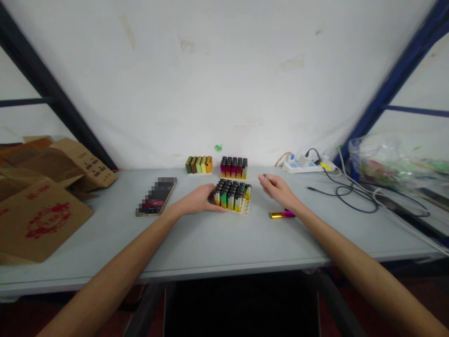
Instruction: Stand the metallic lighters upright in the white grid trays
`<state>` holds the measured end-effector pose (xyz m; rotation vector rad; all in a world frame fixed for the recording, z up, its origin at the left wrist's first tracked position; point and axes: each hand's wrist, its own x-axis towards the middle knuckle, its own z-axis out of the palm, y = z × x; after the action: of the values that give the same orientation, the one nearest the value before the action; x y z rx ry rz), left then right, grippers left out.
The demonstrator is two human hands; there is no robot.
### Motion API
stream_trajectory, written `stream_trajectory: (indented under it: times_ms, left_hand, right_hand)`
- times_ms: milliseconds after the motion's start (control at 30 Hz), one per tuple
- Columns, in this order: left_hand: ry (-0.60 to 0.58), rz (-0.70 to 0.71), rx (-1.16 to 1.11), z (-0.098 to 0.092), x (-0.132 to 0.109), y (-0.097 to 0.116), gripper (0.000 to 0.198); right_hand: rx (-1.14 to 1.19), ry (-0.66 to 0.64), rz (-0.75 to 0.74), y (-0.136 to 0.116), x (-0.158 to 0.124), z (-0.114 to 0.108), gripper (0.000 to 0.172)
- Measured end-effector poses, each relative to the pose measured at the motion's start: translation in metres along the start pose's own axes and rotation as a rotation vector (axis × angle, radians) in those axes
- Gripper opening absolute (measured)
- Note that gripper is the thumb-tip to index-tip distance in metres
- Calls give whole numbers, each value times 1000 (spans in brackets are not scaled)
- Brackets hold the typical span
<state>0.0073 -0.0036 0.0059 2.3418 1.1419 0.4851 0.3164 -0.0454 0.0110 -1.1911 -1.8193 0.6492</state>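
Note:
My left hand (202, 199) grips the left side of a cream tray (245, 208) that holds rows of upright lighters (229, 194). Its thumb lies along the front and its fingers reach behind. These lighters have black tops and silver, green and yellow bodies; bare slots show at the tray's right front. To the right of the tray, raised a little, my right hand (275, 188) is closed in a pinch. A small dark tip shows at its fingers, but I cannot make out what it is. Below that wrist lies a shiny yellow and magenta lighter (280, 214), partly hidden by the forearm.
Behind stand a block of pink and red lighters (234, 168) and a block of yellow and brown ones (199, 165). A phone (157, 196) lies left. Cardboard boxes (45, 206) fill the far left. A power strip (305, 164), cables (351, 189) and plastic bags (386, 159) are right.

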Motion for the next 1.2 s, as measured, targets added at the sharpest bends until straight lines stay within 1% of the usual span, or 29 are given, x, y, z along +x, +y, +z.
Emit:
stream_trajectory:
  times_ms: [100,233,333,500,600,667,800,933,1067,1200]
  left_hand:
    - [7,3,2,0,0,0,74]
    - [10,-13,49,-1,-1,2,70]
    - [3,-15,45,-1,-1,3,71]
    - [9,3,-2,-1,-1,2,76]
    - [2,8,-12,0,-1,1,76]
    - [-11,12,-15,0,-1,0,75]
    - [-19,7,-6,1,0,-1,73]
    - [1,4,8,0,0,-1,73]
    - [10,2,3,0,-1,-1,73]
    - [1,7,-7,0,-1,0,74]
  right_hand:
    - [-119,61,-6,-2,0,2,55]
    - [-147,94,-14,-3,-1,5,47]
    - [-169,93,-10,-3,0,6,43]
    - [-221,93,-22,-4,0,5,46]
    - [-223,59,-44,-8,-1,4,44]
    - [-238,46,-59,-10,-2,3,46]
    - [-284,63,-48,-10,-2,3,52]
    - [-278,102,-13,-7,0,3,45]
    - [-286,112,-10,-6,0,1,38]
    - [-283,109,-17,-8,0,2,42]
